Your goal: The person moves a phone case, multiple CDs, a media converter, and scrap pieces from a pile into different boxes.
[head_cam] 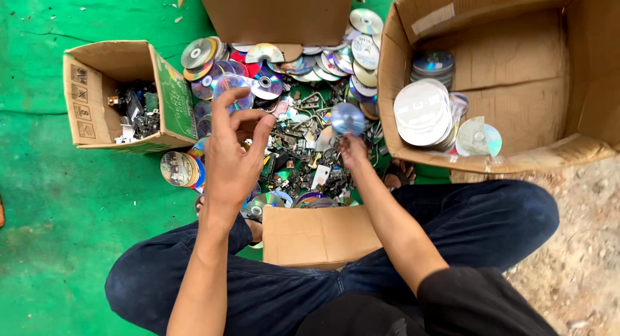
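- Disc (348, 118): a shiny bluish one, blurred, pinched at its lower edge by the fingertips of the right hand (353, 150), held up over the scrap pile (297, 148).
- Left hand (234, 156): raised over the pile's left side, back to the camera, fingers loosely spread and curled, gripping nothing (thumb and forefinger stand apart).
- Pile: loose discs, metal bits and small circuit parts heaped on the green floor (58, 207), between the person's knees and the far box (278, 13).
- Small box (123, 94): left of the pile, open, with dark electronic parts inside.
- Big box (510, 77): right of the pile, lying open, with a stack of white discs (423, 113) and a few loose shiny ones beside the stack.
- Flat box (316, 236): at the pile's near edge, touching the person's dark trousers.
- Disc stack (181, 169): at the pile's left edge, just below the small box.
- Bare dirt lies right of the big box.
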